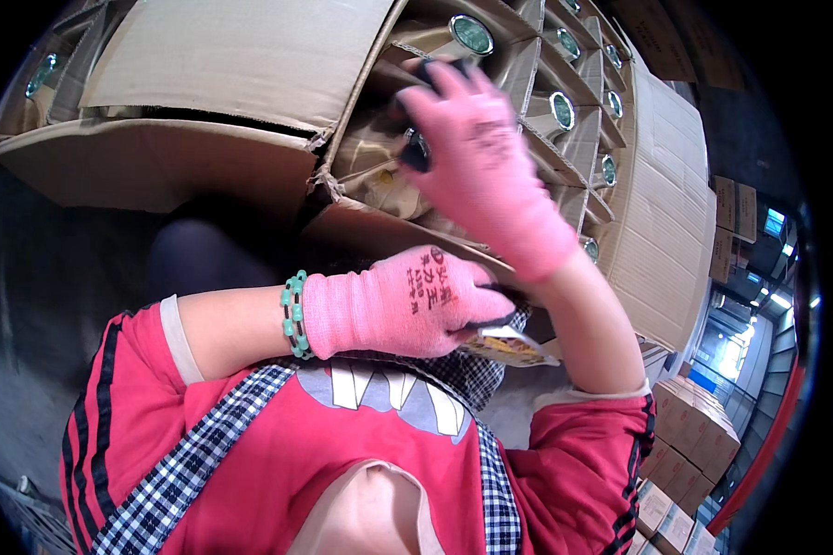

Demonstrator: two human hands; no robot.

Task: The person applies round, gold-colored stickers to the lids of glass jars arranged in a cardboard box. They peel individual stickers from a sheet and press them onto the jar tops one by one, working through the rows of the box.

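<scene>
My left hand [398, 301], in a pink glove with dark fingertips, is closed on a small stack of printed labels [511, 346], white-edged with yellow and dark print. Above it, my right hand [477, 153], gloved alike and slightly blurred, reaches over an open cardboard carton [662, 185]. Its thumb and fingers are apart at the near left compartment, beside a bottle [379, 185] whose shiny cap is partly covered by the thumb. Whether the fingertips touch the bottle is hidden. Just beyond them is another bottle with a green-topped, silver-rimmed cap [472, 35].
Cardboard dividers [537, 69] separate several capped bottles in the carton. On the left stands a second carton with a raised flap [231, 55] and a bottle cap [41, 76] showing. Stacked boxes [690, 425] stand at the right, near a red rail [759, 453].
</scene>
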